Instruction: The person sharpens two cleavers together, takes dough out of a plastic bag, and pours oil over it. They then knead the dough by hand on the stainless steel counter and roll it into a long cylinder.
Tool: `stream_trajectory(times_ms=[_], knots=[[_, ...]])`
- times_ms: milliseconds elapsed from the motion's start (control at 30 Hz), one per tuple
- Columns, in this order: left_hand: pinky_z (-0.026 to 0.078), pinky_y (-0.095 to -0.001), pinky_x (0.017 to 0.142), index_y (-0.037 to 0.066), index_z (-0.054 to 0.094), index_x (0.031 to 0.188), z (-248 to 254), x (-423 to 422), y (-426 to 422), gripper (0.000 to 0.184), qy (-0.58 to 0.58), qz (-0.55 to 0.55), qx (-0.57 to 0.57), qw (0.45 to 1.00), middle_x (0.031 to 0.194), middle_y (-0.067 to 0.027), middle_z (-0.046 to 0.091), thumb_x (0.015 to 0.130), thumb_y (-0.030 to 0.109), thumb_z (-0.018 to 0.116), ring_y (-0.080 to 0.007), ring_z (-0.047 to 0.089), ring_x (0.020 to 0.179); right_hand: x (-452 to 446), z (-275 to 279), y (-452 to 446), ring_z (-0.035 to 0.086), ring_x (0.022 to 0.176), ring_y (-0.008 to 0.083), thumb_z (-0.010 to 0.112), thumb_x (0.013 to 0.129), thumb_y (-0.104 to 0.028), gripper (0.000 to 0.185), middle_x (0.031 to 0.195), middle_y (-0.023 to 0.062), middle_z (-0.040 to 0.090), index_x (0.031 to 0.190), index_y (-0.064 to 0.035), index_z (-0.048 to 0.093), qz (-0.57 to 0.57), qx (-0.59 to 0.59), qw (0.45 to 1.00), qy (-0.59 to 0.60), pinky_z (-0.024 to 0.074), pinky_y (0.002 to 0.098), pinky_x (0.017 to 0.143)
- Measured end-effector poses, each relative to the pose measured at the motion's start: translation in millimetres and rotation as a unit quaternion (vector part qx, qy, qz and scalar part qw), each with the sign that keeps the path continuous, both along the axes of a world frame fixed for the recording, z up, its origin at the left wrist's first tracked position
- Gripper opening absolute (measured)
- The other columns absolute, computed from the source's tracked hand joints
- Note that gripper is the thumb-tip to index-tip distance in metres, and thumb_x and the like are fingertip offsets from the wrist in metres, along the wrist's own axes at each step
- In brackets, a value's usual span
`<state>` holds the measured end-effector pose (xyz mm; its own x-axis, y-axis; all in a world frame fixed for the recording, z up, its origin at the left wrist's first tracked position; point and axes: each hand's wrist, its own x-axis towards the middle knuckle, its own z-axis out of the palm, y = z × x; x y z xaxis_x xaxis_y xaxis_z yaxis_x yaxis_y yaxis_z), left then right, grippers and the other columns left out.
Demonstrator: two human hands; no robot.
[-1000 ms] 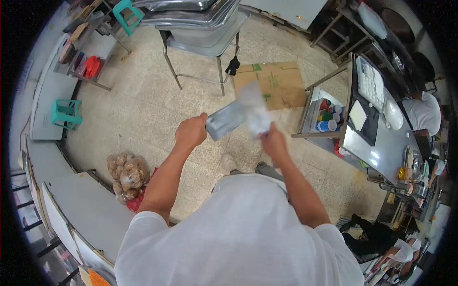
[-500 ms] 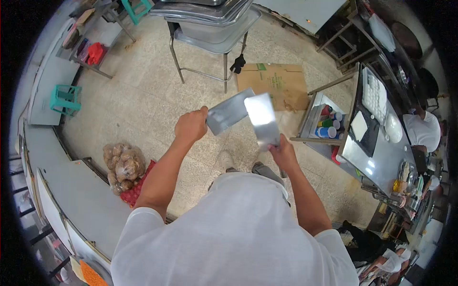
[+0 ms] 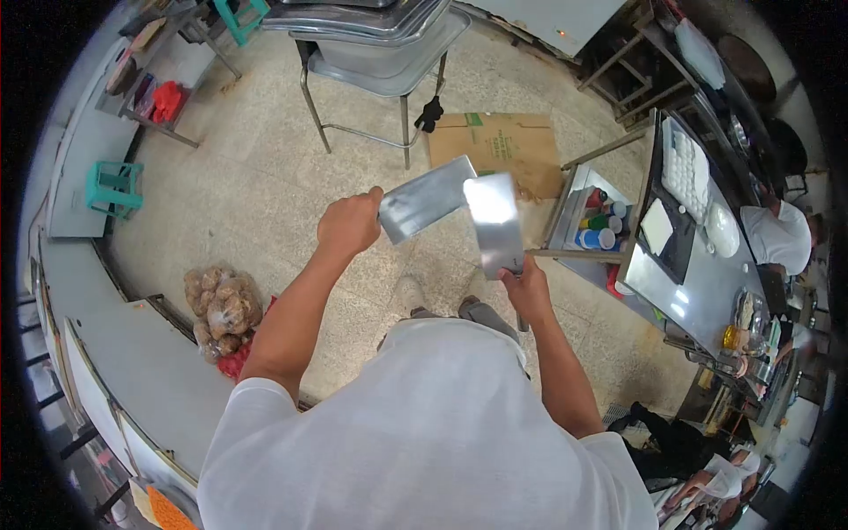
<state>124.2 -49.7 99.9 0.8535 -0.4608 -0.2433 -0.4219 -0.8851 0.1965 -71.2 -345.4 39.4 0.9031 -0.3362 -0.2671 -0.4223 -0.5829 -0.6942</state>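
My left hand (image 3: 350,223) is closed round the handle of a cleaver, whose wide grey blade (image 3: 427,200) slants up to the right. A second cleaver is in my right hand (image 3: 527,290), fingers wrapped about its handle; its bright blade (image 3: 495,223) points up and leans slightly left, catching the light. The far end of the left blade is close beside the top corner of the right one; whether they touch, I cannot tell. Both cleavers are held in the air above the floor in front of my body.
A flattened cardboard sheet (image 3: 500,152) lies ahead on the floor, near a metal stand (image 3: 389,81) with stacked trays. To the right is a steel table (image 3: 649,281) with goods on it. Bagged potatoes or similar (image 3: 223,309) and a green stool (image 3: 115,187) are at left. Other people work at right.
Both cleavers stay in my hands, with small shifts of the blades. The left blade now shows sharper. The surroundings have slid slightly left as my head moved.
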Motion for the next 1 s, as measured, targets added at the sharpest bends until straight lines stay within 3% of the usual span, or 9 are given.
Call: stream_trajectory(times_ms=[133,200,300,400,633,700,833,900,1000], knots=[[0.057,-0.0498,0.078,0.004,0.059,0.104,0.5,1.1,-1.4,0.020,0.000,-0.009,0.004,1.000,0.094,-0.0199,0.072,0.084,0.005,0.058,-0.0391,0.072,0.090,-5.9,-8.5,-5.5,0.072,0.091,0.0264,0.071,0.089,-0.009,0.036,0.097,0.0177,0.073,0.121,-0.0005,0.058,-0.005,0.017,1.000,-0.019,0.0544,0.0378,0.079],[0.057,-0.0500,0.078,0.004,0.058,0.104,3.7,-2.6,-3.3,0.020,0.005,-0.003,0.010,1.000,0.094,-0.0198,0.072,0.084,0.006,0.058,-0.0392,0.072,0.090,-8.2,-1.8,-8.5,0.069,0.093,0.0467,0.071,0.089,-0.013,0.033,0.093,0.0298,0.070,0.112,0.0022,0.053,-0.015,0.035,0.999,-0.016,0.0549,0.0478,0.076],[0.057,-0.0500,0.077,0.004,0.058,0.104,3.6,-1.6,-5.5,0.020,0.001,-0.004,0.000,1.000,0.093,-0.0200,0.072,0.084,0.005,0.058,-0.0391,0.072,0.089,-12.4,5.2,-2.8,0.070,0.093,0.0456,0.071,0.089,-0.013,0.033,0.093,0.0296,0.070,0.112,0.0021,0.053,0.043,0.052,0.997,-0.024,0.0553,0.0473,0.077],[0.057,-0.0503,0.077,0.003,0.058,0.103,2.6,-2.1,-5.3,0.019,-0.010,-0.004,-0.006,1.000,0.093,-0.0200,0.072,0.084,0.005,0.058,-0.0388,0.072,0.088,-9.7,-2.7,0.9,0.071,0.091,0.0443,0.070,0.089,-0.012,0.030,0.091,0.0275,0.071,0.111,0.0016,0.054,-0.056,0.052,0.997,-0.009,0.0556,0.0456,0.076],[0.055,-0.0521,0.078,0.004,0.056,0.103,0.1,-7.0,-2.3,0.019,-0.003,-0.007,0.004,1.000,0.093,-0.0199,0.072,0.085,0.008,0.060,-0.0406,0.070,0.089,-19.5,2.3,-3.7,0.071,0.090,0.0442,0.070,0.089,-0.011,0.030,0.092,0.0275,0.071,0.111,0.0019,0.055,-0.027,0.036,0.999,-0.023,0.0557,0.0454,0.077],[0.055,-0.0519,0.079,0.005,0.056,0.105,4.7,-4.7,-6.2,0.021,0.005,-0.004,0.010,1.000,0.096,-0.0200,0.071,0.084,0.008,0.060,-0.0401,0.070,0.091,-21.8,1.5,-1.5,0.073,0.086,0.0278,0.072,0.089,-0.010,0.034,0.094,0.0176,0.074,0.118,0.0000,0.058,0.047,0.019,0.998,-0.038,0.0548,0.0377,0.075],[0.057,-0.0498,0.076,0.004,0.058,0.104,0.5,-3.4,-3.5,0.019,-0.014,-0.009,-0.001,1.000,0.093,-0.0203,0.072,0.085,0.006,0.057,-0.0389,0.072,0.088,-14.7,0.2,1.8,0.073,0.089,0.0291,0.072,0.089,-0.009,0.034,0.095,0.0184,0.074,0.119,0.0000,0.058,-0.035,0.025,0.999,-0.007,0.0550,0.0381,0.076],[0.057,-0.0502,0.076,0.004,0.058,0.104,5.1,-4.3,-2.4,0.018,-0.016,-0.018,0.005,1.000,0.094,-0.0200,0.072,0.085,0.007,0.056,-0.0389,0.071,0.089,-17.7,9.0,3.8,0.073,0.093,0.0412,0.070,0.090,-0.012,0.031,0.094,0.0266,0.072,0.112,0.0032,0.054,0.002,0.048,0.998,-0.041,0.0564,0.0440,0.076],[0.056,-0.0502,0.076,0.004,0.058,0.103,1.2,-5.2,-0.6,0.017,-0.020,-0.024,0.003,1.000,0.093,-0.0196,0.072,0.086,0.007,0.056,-0.0386,0.072,0.088,-20.5,-5.2,-1.9,0.073,0.094,0.0319,0.072,0.090,-0.008,0.033,0.098,0.0204,0.073,0.118,-0.0012,0.058,-0.044,0.013,0.999,-0.013,0.0552,0.0389,0.079]])
